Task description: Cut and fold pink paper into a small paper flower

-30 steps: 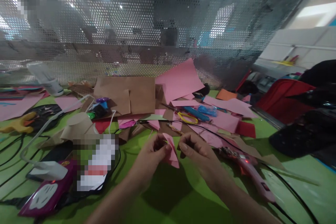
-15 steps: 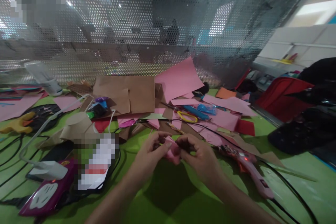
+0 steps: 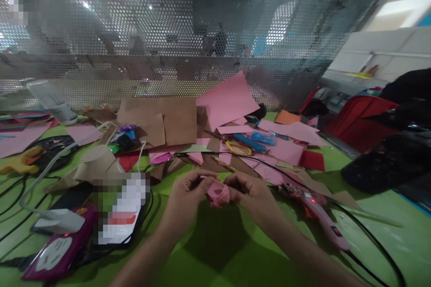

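Observation:
Between my two hands, just above the green table, is a small curled pink paper piece (image 3: 218, 193), shaped rather like a rosette. My left hand (image 3: 191, 190) is closed on its left side, thumb pressing its upper edge. The fingers of my right hand (image 3: 247, 193) pinch it from the right; the fingertips are partly hidden behind it. To the right of that hand lies a pink hot glue gun (image 3: 325, 224) with a lit red light. Yellow-handled scissors (image 3: 238, 148) rest among paper scraps beyond my hands.
A brown cardboard piece (image 3: 144, 121) and a large pink sheet (image 3: 229, 101) stand at the back before a perforated metal screen (image 3: 161, 31). At left are a purple power strip (image 3: 60, 251), a white charger (image 3: 60, 219), cables and a blurred-out phone (image 3: 124, 215). A black cable crosses the right side.
The pink paper piece has turned in my fingers, so its curled folds now face me more. My left hand has shifted slightly left, and the view has moved a little.

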### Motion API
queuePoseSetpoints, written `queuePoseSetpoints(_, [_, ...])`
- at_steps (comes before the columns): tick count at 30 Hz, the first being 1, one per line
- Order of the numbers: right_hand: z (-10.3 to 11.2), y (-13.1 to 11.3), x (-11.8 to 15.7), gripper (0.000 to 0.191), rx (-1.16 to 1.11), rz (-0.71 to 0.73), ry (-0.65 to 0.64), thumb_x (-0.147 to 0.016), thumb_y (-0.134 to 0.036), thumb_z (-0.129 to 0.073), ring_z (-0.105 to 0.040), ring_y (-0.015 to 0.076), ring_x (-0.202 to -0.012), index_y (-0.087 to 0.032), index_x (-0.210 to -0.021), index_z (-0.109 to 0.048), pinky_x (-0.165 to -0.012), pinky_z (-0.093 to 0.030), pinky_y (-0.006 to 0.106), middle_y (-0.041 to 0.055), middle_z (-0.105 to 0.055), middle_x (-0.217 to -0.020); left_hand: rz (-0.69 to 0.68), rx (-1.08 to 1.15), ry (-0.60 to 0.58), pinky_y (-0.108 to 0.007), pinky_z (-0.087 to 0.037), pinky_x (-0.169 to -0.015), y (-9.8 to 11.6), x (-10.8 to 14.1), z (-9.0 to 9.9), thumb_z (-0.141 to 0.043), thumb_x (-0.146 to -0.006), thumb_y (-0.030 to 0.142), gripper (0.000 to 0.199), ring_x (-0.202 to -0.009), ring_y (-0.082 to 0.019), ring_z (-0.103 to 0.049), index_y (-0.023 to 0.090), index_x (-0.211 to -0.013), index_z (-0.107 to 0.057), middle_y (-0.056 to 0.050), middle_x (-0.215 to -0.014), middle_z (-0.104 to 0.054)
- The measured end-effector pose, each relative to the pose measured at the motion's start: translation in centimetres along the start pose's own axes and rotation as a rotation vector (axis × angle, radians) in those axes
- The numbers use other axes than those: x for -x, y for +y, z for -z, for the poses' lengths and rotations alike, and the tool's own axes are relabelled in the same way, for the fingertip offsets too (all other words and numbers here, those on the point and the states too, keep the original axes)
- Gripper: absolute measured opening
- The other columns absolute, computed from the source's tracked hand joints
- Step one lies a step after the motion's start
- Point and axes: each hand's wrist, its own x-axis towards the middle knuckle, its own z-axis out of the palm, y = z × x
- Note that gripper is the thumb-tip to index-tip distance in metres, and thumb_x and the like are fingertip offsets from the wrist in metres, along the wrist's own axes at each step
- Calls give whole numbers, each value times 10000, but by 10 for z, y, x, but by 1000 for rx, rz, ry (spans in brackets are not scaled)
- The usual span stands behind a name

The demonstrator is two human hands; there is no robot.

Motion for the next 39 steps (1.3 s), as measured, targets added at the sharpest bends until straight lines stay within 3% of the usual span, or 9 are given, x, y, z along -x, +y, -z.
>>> queuePoseSetpoints(4, [1,3,-1,194,-80,-3,-9,-800,-343,-681,-599,157,-619,-177,-708,-638,-608,-453,281,4,-655,-650,-54,-49,-5,-256,-465,-720,2,0,0,-662,-820,305,154,-828,-175,-631,200,-902,-740,-34,-880,-714])
queuePoseSetpoints(11, [4,-1,0,171,25,96,152,-817,-354,-677,-566,153,-623,-195,-759,-651,-586,-429,268,-2,-640,-676,-124,-241,6,-265,-458,-723,9,1,1,-662,-830,287,129,-815,-184,-634,209,-896,-740,-35,-876,-727])
queuePoseSetpoints(20, [6,-5,3,122,123,175,219,-822,-313,-674,-549,151,-616,-207,-766,-654,-566,-414,260,-9,-622,-679,-250,-401,-2,-247,-447,-709,7,3,4,-630,-862,296,119,-783,-170,-622,206,-854,-708,-19,-829,-717])
queuePoseSetpoints(24, [6,-4,4,121,143,214,217,-830,-318,-662,-552,159,-621,-214,-768,-650,-573,-424,265,-2,-629,-687,-209,-387,1,-234,-418,-654,8,3,5,-602,-878,329,174,-702,-150,-585,198,-823,-703,-2,-750,-676])
queuePoseSetpoints(31, [6,-6,5,44,169,287,226,-800,-255,-653,-588,179,-644,-231,-763,-659,-602,-443,278,0,-657,-693,11,-90,-77,-236,-402,-606,8,-1,5,-610,-838,405,274,-615,-135,-530,164,-711,-634,11,-635,-577])
queuePoseSetpoints(39, [6,-2,6,152,187,259,175,-874,-335,-611,-547,152,-589,-220,-781,-645,-546,-395,261,-10,-615,-665,54,-54,-92,-240,-372,-599,6,-2,3,-587,-836,417,306,-587,-126,-496,178,-651,-540,24,-593,-537])
